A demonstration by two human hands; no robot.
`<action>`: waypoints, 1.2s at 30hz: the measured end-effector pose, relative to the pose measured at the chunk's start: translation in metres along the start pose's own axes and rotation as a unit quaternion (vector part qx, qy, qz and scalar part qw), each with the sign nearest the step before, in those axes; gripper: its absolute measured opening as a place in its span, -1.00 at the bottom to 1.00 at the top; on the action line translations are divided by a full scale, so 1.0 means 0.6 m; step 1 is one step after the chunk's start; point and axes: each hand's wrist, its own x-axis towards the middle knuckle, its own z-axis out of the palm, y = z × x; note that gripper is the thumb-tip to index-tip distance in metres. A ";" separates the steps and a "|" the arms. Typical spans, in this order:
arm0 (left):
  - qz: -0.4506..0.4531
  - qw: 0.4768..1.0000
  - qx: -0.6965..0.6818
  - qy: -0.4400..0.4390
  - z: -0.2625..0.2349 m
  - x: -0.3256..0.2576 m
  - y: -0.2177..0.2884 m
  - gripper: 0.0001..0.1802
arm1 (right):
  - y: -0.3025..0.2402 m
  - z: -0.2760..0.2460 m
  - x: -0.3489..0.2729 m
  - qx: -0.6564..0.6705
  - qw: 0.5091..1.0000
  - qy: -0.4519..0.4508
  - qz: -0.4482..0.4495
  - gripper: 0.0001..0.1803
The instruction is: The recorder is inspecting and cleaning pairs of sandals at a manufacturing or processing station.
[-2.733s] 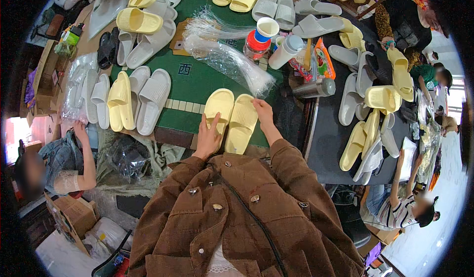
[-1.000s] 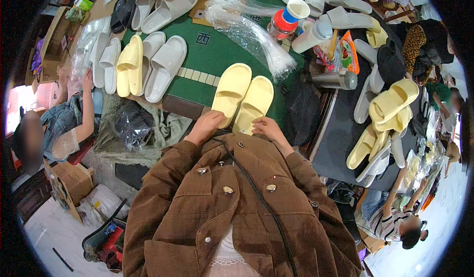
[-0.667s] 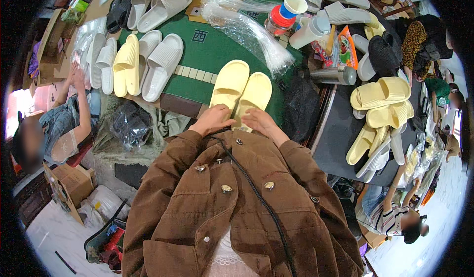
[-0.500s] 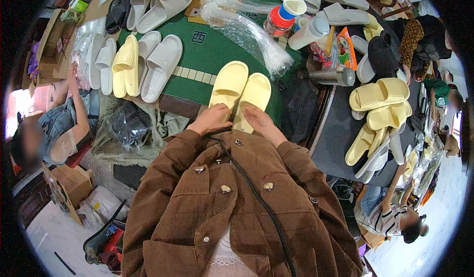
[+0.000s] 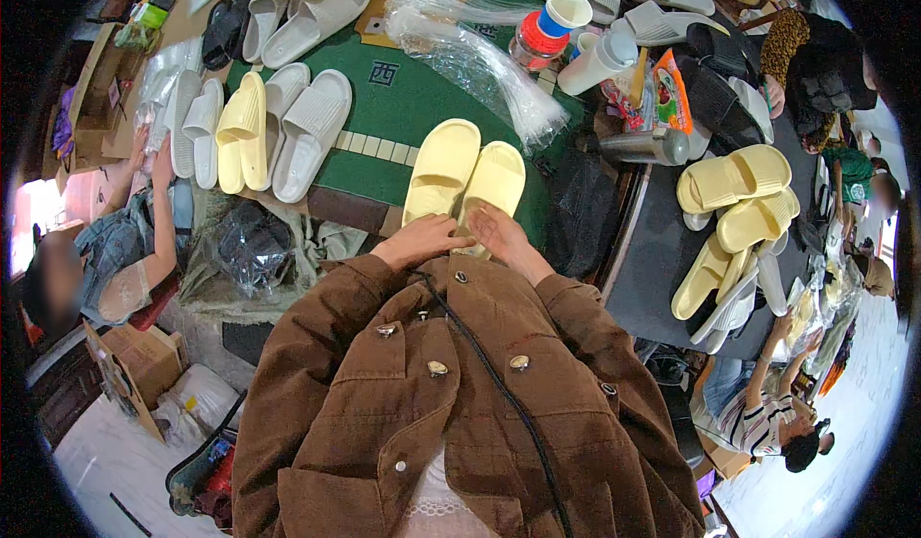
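A pair of yellow slippers lies side by side, toes pointing away, at the near edge of the green table: the left slipper (image 5: 449, 151) and the right slipper (image 5: 500, 172). My left hand (image 5: 420, 241) is closed at the near end of the left slipper, its fingertips reaching across toward the right one. My right hand (image 5: 505, 241) grips the near end of the right slipper from its outer side. My fingers cover much of the near ends, so any small thing between the fingertips cannot be made out.
Grey slippers (image 5: 315, 130) and a yellow one (image 5: 244, 135) stand left. Clear plastic strips (image 5: 470, 44), stacked cups (image 5: 558, 15) and a steel flask (image 5: 648, 146) lie beyond. More yellow slippers (image 5: 734, 178) pile on the dark right-hand table (image 5: 643, 250). Other people work on both sides.
My left hand has shifted slightly right, its fingers now across the slippers' near ends. My right hand stays nearly in place. At the right, black slippers show more fully near another person.
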 end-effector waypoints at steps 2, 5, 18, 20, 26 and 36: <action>-0.010 0.999 -0.012 0.036 0.014 0.002 -0.008 -0.63 | 0.000 -0.010 0.008 -0.001 1.000 0.004 0.001 -0.81; -0.021 0.997 -0.024 0.068 0.027 0.005 -0.010 -0.77 | 0.000 -0.017 0.015 -0.004 1.000 -0.006 -0.001 -0.83; -0.168 0.940 -0.211 0.210 0.036 0.052 -0.020 -0.75 | -0.001 -0.010 -0.005 -0.062 0.995 -0.078 -0.029 -0.77; -0.195 0.926 -0.269 0.181 0.008 0.062 -0.008 -0.75 | -0.008 -0.011 -0.015 -0.062 0.993 -0.100 -0.022 -0.76; -0.212 0.925 -0.257 0.184 -0.001 0.046 -0.012 -0.72 | -0.022 -0.011 -0.042 -0.207 0.972 -0.111 -0.023 -0.73; -0.109 0.979 -0.034 0.166 0.016 0.016 -0.008 -0.59 | -0.026 -0.017 -0.060 -0.341 0.934 -0.048 -0.093 -0.70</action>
